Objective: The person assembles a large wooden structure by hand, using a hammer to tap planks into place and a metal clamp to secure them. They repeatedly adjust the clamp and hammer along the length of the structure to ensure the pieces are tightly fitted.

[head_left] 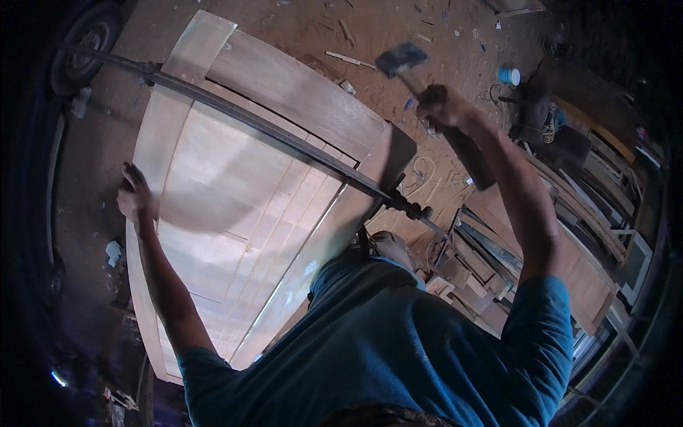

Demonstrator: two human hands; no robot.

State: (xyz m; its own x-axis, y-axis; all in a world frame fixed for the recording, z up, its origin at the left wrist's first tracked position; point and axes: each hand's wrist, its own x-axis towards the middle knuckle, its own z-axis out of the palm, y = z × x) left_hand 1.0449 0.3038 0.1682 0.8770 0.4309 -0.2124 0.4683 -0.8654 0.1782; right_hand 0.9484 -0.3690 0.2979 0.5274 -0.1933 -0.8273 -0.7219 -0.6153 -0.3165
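A large pale wooden door (pixel 220 171) with framed edges and grooved boards lies in front of me. Across it runs a long dark bar clamp (pixel 263 127), its screw end (pixel 416 210) near my waist. My left hand (pixel 135 196) is at the door's left edge, its fingers curled around it. My right hand (pixel 441 107) is raised beyond the door's right side, closed around the light handle of a hammer (pixel 403 60). The dark hammer head points up and left, apart from the door. A dark flat piece (pixel 469 160) shows below that hand; whether it is separate I cannot tell.
Wooden boards and offcuts (pixel 576 192) are piled at the right. A blue-and-white tub (pixel 509 76) stands on the dirt floor (pixel 455 28), which is strewn with scraps. A wheel (pixel 84 53) is at the far left. A pale cord (pixel 423 171) lies beyond the clamp's screw end.
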